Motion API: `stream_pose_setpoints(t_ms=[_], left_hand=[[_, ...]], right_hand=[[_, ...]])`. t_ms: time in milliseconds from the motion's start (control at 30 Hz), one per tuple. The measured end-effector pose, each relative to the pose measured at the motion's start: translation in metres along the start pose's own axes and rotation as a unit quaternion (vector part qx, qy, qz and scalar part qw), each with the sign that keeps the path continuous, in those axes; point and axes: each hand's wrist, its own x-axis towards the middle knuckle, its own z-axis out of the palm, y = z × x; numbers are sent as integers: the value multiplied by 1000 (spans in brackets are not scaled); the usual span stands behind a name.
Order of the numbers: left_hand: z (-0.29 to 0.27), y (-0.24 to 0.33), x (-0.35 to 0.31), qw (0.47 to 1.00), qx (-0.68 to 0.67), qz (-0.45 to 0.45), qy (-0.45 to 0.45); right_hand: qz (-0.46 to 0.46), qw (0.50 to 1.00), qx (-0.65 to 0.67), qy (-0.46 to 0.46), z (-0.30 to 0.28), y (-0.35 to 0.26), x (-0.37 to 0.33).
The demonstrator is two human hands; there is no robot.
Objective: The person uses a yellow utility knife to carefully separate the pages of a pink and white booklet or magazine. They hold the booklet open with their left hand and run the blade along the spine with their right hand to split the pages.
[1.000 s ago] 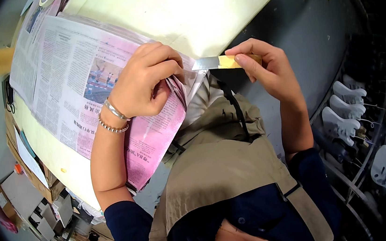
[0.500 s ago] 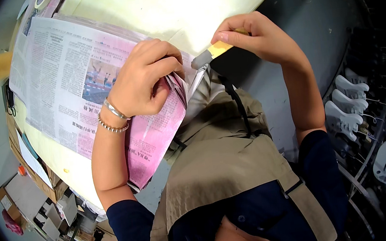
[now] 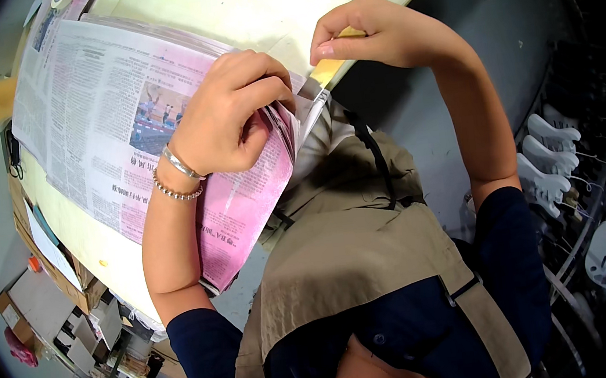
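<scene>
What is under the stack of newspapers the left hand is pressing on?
A pale yellow table shows beyond the newspapers. The left hand pins their folded edge; the sheets beneath the top page and the table under them are covered.

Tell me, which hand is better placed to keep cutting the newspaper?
Probably the right hand: it grips the yellow-handled knife at the fold of the newspaper. The left hand presses the stack down.

- A workshop, by the look of it, likely for guitar making.
- White unfinished guitar bodies (image 3: 545,135) hang in a row on a rack at the right.
- A long pale bench (image 3: 261,1) carries spread newspaper (image 3: 97,129).
- Cardboard boxes (image 3: 31,310) and clutter crowd the floor beside the bench's left edge.
- The person wears a tan work apron (image 3: 354,257).
</scene>
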Motion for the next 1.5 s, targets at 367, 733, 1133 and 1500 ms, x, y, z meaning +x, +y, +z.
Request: stream_pose_setpoints(t_ms=[367, 733, 1133, 1500], left_hand=[[3, -4, 0, 1000, -11, 7, 13], [2, -7, 0, 999, -22, 14, 25], [2, -7, 1, 998, -22, 35, 37], [0, -4, -1, 998, -15, 49, 28]], right_hand=[[33, 996, 75, 32, 19, 9, -15], [58, 993, 68, 79, 30, 1, -25], [49, 988, 74, 124, 33, 4, -31], [24, 988, 59, 139, 36, 4, -33]])
